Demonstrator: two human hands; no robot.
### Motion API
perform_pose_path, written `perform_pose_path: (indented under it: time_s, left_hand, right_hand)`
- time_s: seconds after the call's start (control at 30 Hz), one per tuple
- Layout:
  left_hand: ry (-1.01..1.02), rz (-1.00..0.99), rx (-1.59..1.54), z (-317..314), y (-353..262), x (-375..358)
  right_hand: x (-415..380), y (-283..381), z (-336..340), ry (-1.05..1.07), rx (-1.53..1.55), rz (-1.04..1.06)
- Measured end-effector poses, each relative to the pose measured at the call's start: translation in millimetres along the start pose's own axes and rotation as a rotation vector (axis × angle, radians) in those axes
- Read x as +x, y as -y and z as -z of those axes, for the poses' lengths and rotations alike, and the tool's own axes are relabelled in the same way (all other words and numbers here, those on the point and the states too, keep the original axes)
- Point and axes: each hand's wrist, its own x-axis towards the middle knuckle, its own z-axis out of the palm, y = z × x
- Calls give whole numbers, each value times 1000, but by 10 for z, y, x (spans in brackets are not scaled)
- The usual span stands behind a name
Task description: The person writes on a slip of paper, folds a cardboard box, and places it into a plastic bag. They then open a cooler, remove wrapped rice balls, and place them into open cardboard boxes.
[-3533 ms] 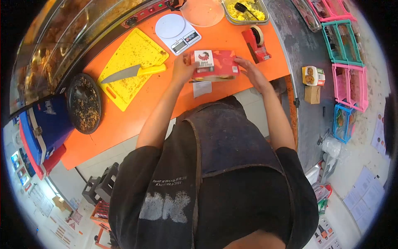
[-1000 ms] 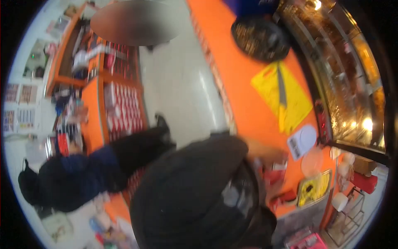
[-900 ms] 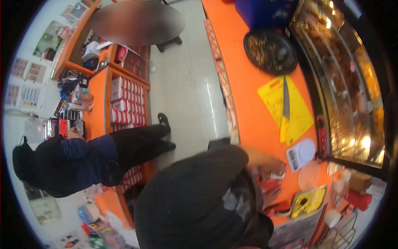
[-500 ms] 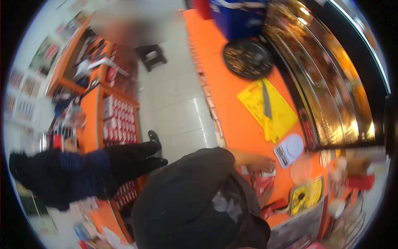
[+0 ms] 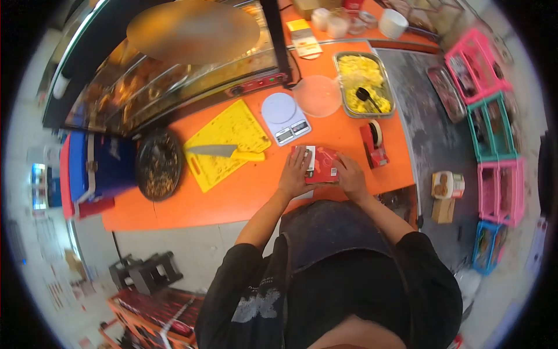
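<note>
- Holding the red carton (image 5: 323,166) flat on the orange bench (image 5: 244,192), right in front of my apron, just below the white scale (image 5: 285,118).
- My left hand (image 5: 295,174) lies against the carton's left end, fingers spread and laid over the white label panel there.
- My right hand (image 5: 350,177) closes on the right end, fingers curled round the edge; whether the thumb is tucked under, I cannot tell.
- Thin printed card, I judge: light, with walls that give if I squeeze, so pressure belongs on the folded edges and corners, not mid-panel.
- Its glossy face looks a bit slick; palms on opposite ends should hold it better than fingertips on top.
- Whatever is inside is hidden, so I would keep it level.
- Red tape dispenser (image 5: 372,144) stands just beside my right hand, apart from the carton.
- Knife (image 5: 224,152) rests on the yellow cutting board (image 5: 226,142), well to my left.
</note>
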Motion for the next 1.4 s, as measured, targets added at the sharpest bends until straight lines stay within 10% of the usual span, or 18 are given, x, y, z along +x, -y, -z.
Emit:
perform_pose_path:
  time_s: [0.17,0.23,0.37,0.43,1.4]
  left_hand:
    - [62,35,106,1,-18,3]
    - [58,17,116,7,-5,11]
    - [75,30,111,31,-21,14]
    - [65,25,114,27,-10,16]
    - [39,52,118,69,54,-58]
  right_hand:
    - [-139,-117,-2,-160,-239,41]
    - [-175,-289,-166,182,168,-195]
    - [-150,-176,-106,146,695,-184]
    - [-13,-153,-412,-163,1010,-673]
    - [-78,-436,-687,115,402,-557]
